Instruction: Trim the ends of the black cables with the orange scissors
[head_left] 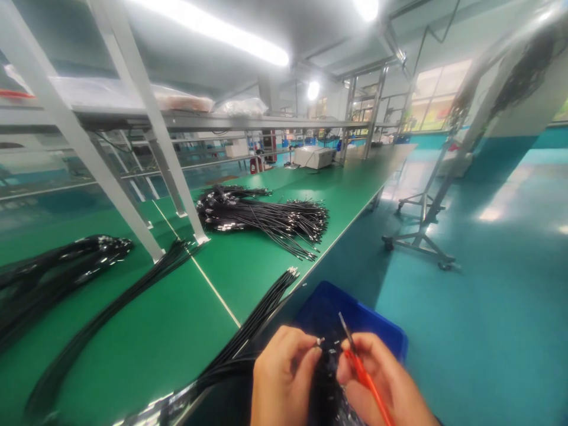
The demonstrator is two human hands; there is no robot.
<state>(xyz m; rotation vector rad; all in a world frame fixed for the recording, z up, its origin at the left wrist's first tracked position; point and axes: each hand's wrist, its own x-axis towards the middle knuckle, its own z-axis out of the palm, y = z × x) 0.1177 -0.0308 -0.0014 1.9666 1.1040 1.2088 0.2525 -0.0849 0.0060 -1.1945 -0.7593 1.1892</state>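
My left hand [288, 370] pinches a small whitish piece, like a cable end, between thumb and forefinger; its detail is too small to tell. To its right, my right hand [377, 378] is closed round a tool with red-orange handles [367, 381], its thin dark tip pointing up and forward. A small gap lies between the hands. Black cables [257, 313] with pale ends lie along the table edge beside my left hand. Below and behind both hands is a blue bin [377, 322], with small shiny bits [341, 408] seen between my wrists.
On the green table [217, 266] lie a large bundle of black cables [266, 216] and another at the left [66, 260]. Slanting metal posts [155, 118] carry a shelf. A white box [315, 157] stands farther back. A wheeled metal stand [421, 236] is on the floor at right.
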